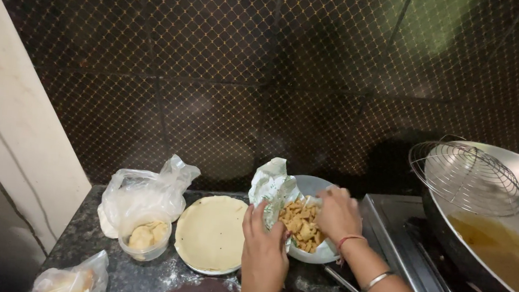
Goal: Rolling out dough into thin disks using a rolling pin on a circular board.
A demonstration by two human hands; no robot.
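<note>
My left hand [264,253] rests against the near rim of the pale round bowl [318,189], fingers stretched flat and loose along the crinkled sheet of silver foil [272,184] that lines it, steadying rather than gripping. My right hand [336,212] reaches into the bowl from the far side, fingers curled down over the heap of small golden fried snack pieces [301,225]; I cannot tell whether they are pinched on any pieces or only pressing on them. The bowl sits on the dark speckled stone tabletop [86,234], between the round flat plate of rolled pale dough [210,232] and the steel stove [391,217].

To handle this well, I judge the left hand should keep the foil pinned so it does not lift, while the right works gently so the brittle pieces do not crumble or spill over the rim. The big steel frying pan of amber oil [501,248], with a wire skimmer [466,176] lying across it, stands close on the right, so my right elbow should stay low and away from it. A clear plastic tub of dough [145,237] and a crumpled plastic bag [143,192] lie further left.
</note>
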